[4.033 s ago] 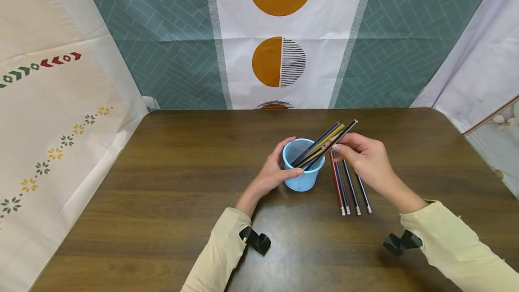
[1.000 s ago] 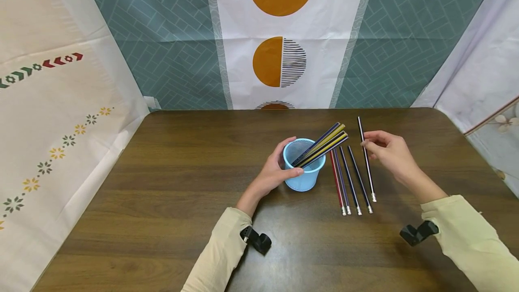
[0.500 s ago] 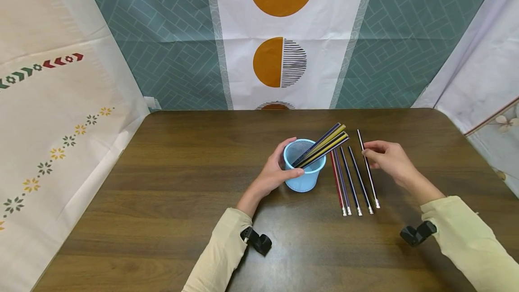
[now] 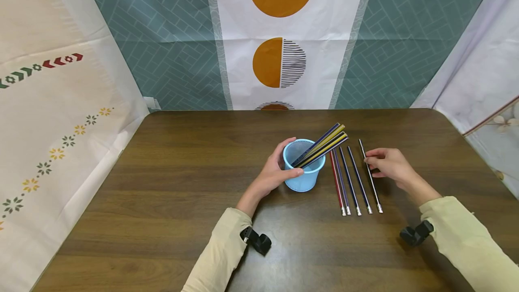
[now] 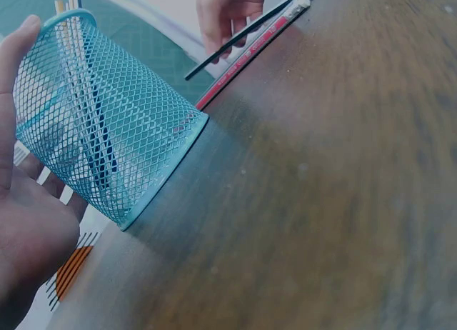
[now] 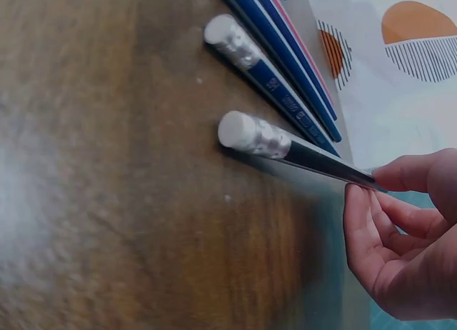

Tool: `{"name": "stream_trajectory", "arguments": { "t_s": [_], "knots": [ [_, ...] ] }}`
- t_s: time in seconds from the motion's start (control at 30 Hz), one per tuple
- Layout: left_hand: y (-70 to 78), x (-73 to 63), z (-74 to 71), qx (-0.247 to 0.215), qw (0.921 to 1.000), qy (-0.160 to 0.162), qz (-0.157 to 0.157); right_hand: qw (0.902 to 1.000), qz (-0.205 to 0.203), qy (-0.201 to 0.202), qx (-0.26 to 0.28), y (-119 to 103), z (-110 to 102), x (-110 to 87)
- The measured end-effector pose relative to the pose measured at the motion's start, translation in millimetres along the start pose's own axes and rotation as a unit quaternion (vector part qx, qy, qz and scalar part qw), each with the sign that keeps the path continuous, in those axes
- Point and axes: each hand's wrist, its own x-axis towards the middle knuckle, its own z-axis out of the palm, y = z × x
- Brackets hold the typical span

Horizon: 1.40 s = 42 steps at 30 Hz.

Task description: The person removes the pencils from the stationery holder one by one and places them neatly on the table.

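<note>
My left hand [image 4: 275, 170] grips a light-blue mesh pencil cup [image 4: 302, 181], its thumb across the near side and fingers round the left. Several pencils [image 4: 324, 144], dark and yellow, lean to the right inside the cup. My right hand [image 4: 390, 164] pinches a black pencil [image 4: 373, 186] between thumb and fingertips. In the right wrist view that pencil's white eraser end [image 6: 239, 131] points toward the camera, low over the table. Left of it lie several pencils in a row, with a red pencil [image 4: 336, 184] nearest the cup and blue ones [image 4: 352, 184] beside it, erasers toward me.
The brown wooden table [image 4: 162, 202] runs back to a teal curtain [image 4: 174, 57] with a white patterned panel. Pale cloths hang at the left [image 4: 61, 148] and right [image 4: 478, 80]. Black wrist mounts [image 4: 256, 240] sit on both sleeves.
The right hand has left the cup with the black pencil and lowered it at the right end of the row, moving nearer me over the last second. The left hand stays on the cup.
</note>
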Motion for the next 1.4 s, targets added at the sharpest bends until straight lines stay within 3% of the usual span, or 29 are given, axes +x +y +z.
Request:
{"name": "stream_trajectory", "arguments": {
  "t_s": [0.4,0.7,1.4],
  "knots": [
    [2.6,-0.4,0.3,0.000,0.9999,0.000,-0.013,0.9995,0.018,0.001,-0.027,5.6,5.2,1.9],
    [3.5,0.3,0.3,0.000,1.0000,0.004,-0.008,0.9982,0.017,0.027,-0.052,4.4,9.7,1.0],
    [1.7,-0.5,0.6,-0.004,1.0000,0.000,-0.002,0.9971,0.001,0.037,-0.067,6.9,11.6,-0.5]
  ]
}}
